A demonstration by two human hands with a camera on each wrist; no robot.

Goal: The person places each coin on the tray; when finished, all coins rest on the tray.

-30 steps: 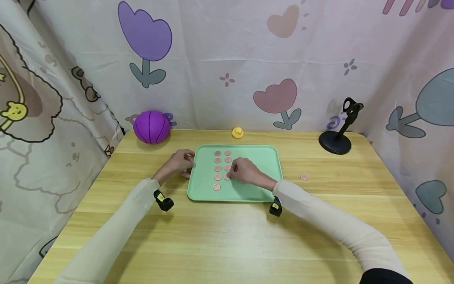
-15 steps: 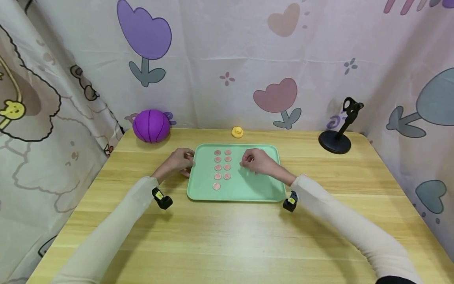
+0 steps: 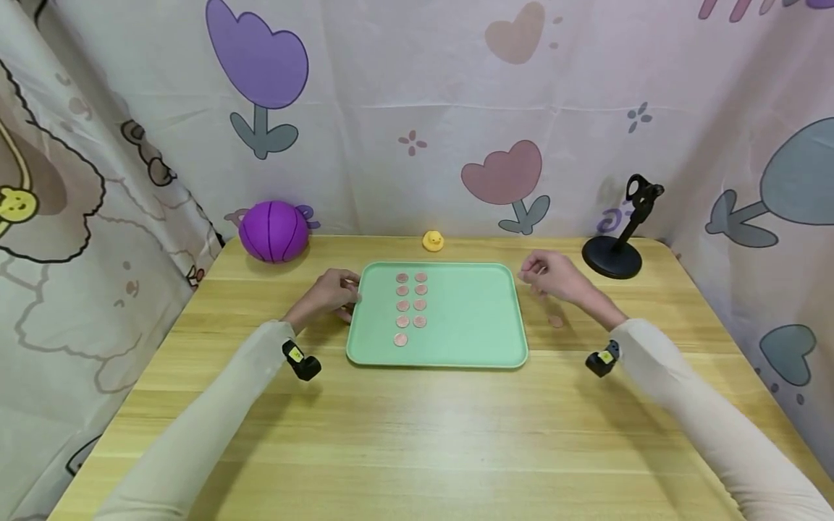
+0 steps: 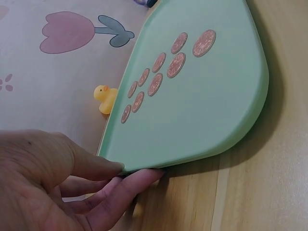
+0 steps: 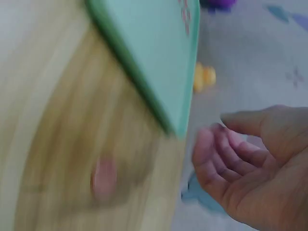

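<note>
My left hand (image 3: 329, 293) pinches the left edge of a mint-green tray (image 3: 472, 315); the left wrist view shows the thumb (image 4: 103, 166) on the rim and fingers below it. Two columns of copper-coloured coins (image 3: 402, 306) lie flat on the tray's left half. Beyond the tray's right edge, my right hand (image 3: 554, 275) hovers over the table with loosely curled fingers. Nothing shows between its thumb and fingertips in the right wrist view. A single coin (image 3: 555, 321) lies on the wood just below that hand, blurred in the right wrist view.
A yellow rubber duck (image 3: 433, 241) stands behind the tray. At the back left sits a purple ball (image 3: 274, 231), and a black stand (image 3: 612, 257) is at the back right, close to the right hand. A printed curtain (image 3: 365, 130) hangs behind the wooden table (image 3: 417, 441).
My right hand has lifted off the coins and swung right, past the tray's edge towards the loose coin. The left hand keeps its hold on the tray.
</note>
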